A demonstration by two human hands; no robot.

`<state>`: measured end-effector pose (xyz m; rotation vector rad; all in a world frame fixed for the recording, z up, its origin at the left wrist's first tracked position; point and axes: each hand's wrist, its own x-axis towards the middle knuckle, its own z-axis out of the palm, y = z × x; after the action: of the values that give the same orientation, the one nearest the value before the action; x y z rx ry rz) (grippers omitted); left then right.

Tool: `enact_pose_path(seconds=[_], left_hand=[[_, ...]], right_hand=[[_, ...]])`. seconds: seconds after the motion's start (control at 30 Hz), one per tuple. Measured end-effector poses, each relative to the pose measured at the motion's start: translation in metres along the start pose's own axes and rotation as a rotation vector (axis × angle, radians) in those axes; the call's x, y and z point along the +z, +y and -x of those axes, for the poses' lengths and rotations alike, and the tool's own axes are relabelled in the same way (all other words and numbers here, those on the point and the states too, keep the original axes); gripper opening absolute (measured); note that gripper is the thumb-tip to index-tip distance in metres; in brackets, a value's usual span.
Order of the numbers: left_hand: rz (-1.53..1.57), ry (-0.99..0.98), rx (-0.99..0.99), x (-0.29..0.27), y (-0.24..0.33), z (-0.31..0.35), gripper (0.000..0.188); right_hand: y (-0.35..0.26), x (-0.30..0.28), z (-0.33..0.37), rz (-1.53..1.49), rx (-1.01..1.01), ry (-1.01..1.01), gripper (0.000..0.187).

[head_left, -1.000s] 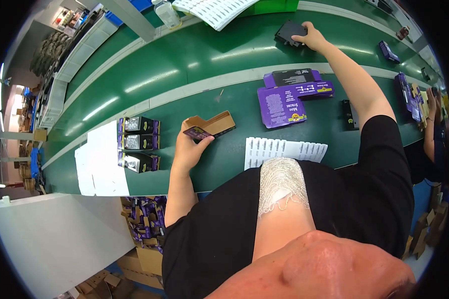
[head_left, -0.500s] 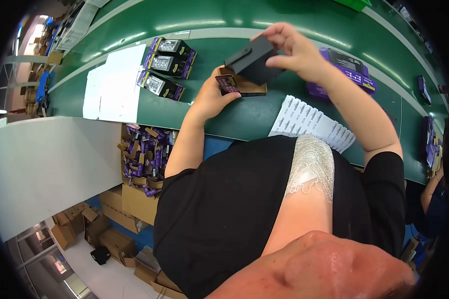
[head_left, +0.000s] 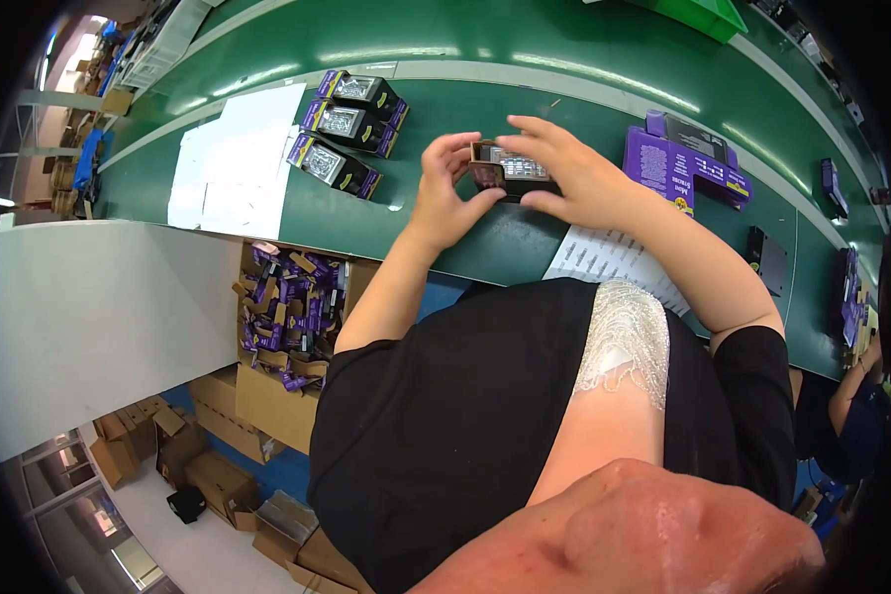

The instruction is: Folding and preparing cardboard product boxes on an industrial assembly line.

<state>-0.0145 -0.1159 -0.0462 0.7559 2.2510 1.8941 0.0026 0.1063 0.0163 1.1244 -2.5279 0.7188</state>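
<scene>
A small black carton (head_left: 535, 186) stands on the green bench between my hands, with a silver lamp-like face (head_left: 521, 165) showing at its top and a brown-edged flap (head_left: 488, 176) raised at its left. My left hand (head_left: 438, 193) curves around the carton's left side, the thumb at the flap. Over its right side lies my right hand (head_left: 582, 176), middle fingertip at the far edge, thumb at the near edge, index finger lifted. Left of my hands are similar black and purple boxed lamps (head_left: 339, 123).
White sheets (head_left: 236, 163) lie at the left, a label sheet (head_left: 619, 265) by my body. Purple flattened packaging (head_left: 658, 163) and a black box-shaped piece (head_left: 768, 259) lie at the right. A carton of purple scraps (head_left: 289, 315) stands below the bench; a green bin (head_left: 698, 15) is far off.
The black box-shaped piece that my right hand held above the open carton is out of that hand. Both hands now surround the carton, which shows a silver face on top.
</scene>
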Motion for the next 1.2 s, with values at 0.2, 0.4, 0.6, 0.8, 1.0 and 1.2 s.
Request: enact_pose_path(seconds=[0.2, 0.4, 0.6, 0.8, 1.0, 1.2], left_hand=[[-0.222, 0.078, 0.42, 0.005, -0.005, 0.007, 0.06], [-0.284, 0.002, 0.257, 0.003, 0.015, 0.011, 0.057], [-0.353, 0.025, 0.222, 0.004, 0.014, 0.013, 0.067], [-0.149, 0.074, 0.132, 0.006, 0.008, 0.015, 0.081], [-0.194, -0.003, 0.083, 0.0, 0.009, 0.014, 0.092], [-0.266, -0.124, 0.094, -0.009, 0.019, 0.009, 0.087]], right_hand=[[0.004, 0.004, 0.015, -0.253, 0.183, 0.01, 0.04], [-0.029, -0.002, -0.01, 0.012, -0.144, 0.28, 0.028], [-0.026, 0.007, -0.025, -0.002, -0.001, 0.291, 0.012], [-0.027, -0.001, -0.032, -0.278, 0.333, 0.131, 0.012], [-0.032, -0.006, -0.03, -0.363, 0.661, -0.016, 0.017], [-0.03, -0.004, -0.03, -0.411, 0.755, -0.035, 0.02]])
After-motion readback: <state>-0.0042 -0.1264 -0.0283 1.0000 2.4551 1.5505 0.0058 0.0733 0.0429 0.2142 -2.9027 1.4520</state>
